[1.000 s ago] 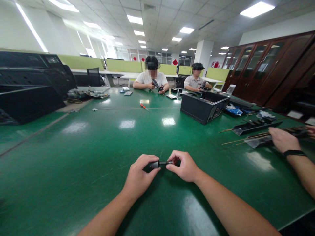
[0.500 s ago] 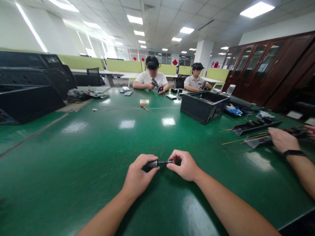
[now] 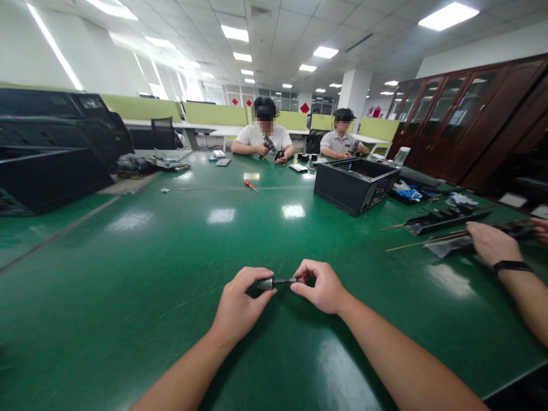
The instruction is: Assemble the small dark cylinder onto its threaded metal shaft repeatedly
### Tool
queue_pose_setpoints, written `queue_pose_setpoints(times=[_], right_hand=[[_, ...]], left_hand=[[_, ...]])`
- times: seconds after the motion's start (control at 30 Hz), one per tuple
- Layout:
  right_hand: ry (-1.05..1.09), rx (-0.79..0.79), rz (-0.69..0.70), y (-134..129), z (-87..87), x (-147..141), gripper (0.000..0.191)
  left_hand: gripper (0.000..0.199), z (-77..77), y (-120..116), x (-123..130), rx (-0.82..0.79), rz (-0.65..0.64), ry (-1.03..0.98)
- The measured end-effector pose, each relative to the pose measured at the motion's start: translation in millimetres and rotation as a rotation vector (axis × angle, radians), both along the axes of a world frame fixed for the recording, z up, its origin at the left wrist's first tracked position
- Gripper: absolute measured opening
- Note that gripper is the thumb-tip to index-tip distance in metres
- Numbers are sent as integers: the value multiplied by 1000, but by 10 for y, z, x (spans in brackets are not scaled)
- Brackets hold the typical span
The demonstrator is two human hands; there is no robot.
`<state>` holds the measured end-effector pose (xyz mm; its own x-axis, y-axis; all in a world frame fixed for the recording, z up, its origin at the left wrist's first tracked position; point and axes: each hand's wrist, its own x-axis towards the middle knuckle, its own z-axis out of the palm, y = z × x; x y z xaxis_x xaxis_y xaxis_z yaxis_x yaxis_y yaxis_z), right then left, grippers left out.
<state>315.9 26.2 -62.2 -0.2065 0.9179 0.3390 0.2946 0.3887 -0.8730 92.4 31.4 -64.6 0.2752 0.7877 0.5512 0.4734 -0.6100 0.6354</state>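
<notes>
- Left forearm (image 3: 184,368) and right forearm (image 3: 398,354) are angling inward over the green desk (image 3: 149,297).
- The left hand (image 3: 240,299) is gripping the thick end of a dark metal part (image 3: 279,281) between curved thumb and fingers.
- The right hand (image 3: 321,288) is pinching its slim end, so the part is lying crosswise between both hands.
- Off to the right, another person's hand (image 3: 492,242) is touching thin rods (image 3: 411,246).
- Farther off, an orange screwdriver (image 3: 249,184) is lying left of a black open case (image 3: 338,188).
</notes>
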Motion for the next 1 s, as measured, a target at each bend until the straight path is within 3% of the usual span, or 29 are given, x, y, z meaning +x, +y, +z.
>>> queue_pose_setpoints(times=[0.77,0.9,1.0], right_hand=[[16,0,-10,23,3,41,11],[3,6,-15,40,-12,63,11],[12,-9,-28,96,-59,103,13]], left_hand=[[23,53,-21,-27,-25,45,30],[23,87,-24,-41,-44,93,35],[26,121,-5,-59,-47,198,34]])
